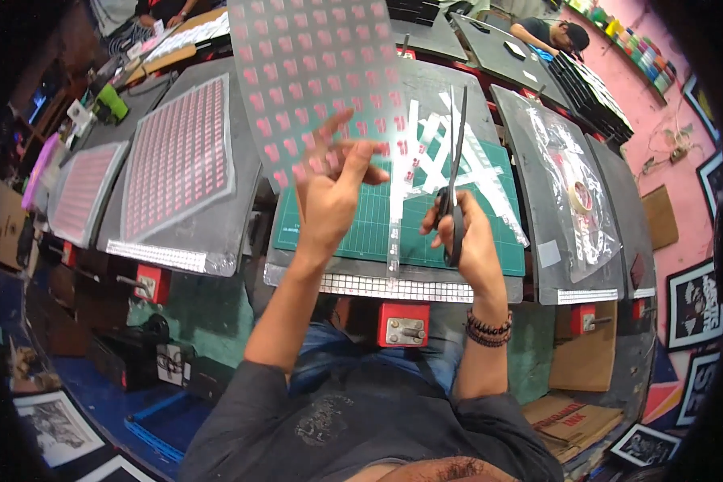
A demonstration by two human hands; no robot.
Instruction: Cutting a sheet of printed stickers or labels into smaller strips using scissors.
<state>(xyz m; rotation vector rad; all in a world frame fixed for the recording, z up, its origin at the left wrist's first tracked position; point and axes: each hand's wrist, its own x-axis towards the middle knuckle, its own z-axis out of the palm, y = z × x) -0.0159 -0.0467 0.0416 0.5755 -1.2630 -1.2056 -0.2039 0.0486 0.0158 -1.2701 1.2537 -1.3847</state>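
Note:
A translucent sheet with rows of small pink prints [317, 72] is raised above the board. My left hand [333, 201] grips it near its lower edge, with some fingers showing blurred through the film. To the right, my right hand [474, 233] is closed round the black handles of a pair of scissors [458, 140], whose blades point away from me. Under both hands lies a green cutting mat [337, 237]. Several pale cut strips [434, 165] are heaped across its far right part. One narrow clear strip [394, 249] runs toward the mat's near edge.
On the left boards lie more pink-printed sheets [181, 153]. The right board carries clear plastic film [590, 233] and a tape roll [580, 197]. A red clamp block [403, 325] juts out below the mat. Another person [554, 36] leans over a far table.

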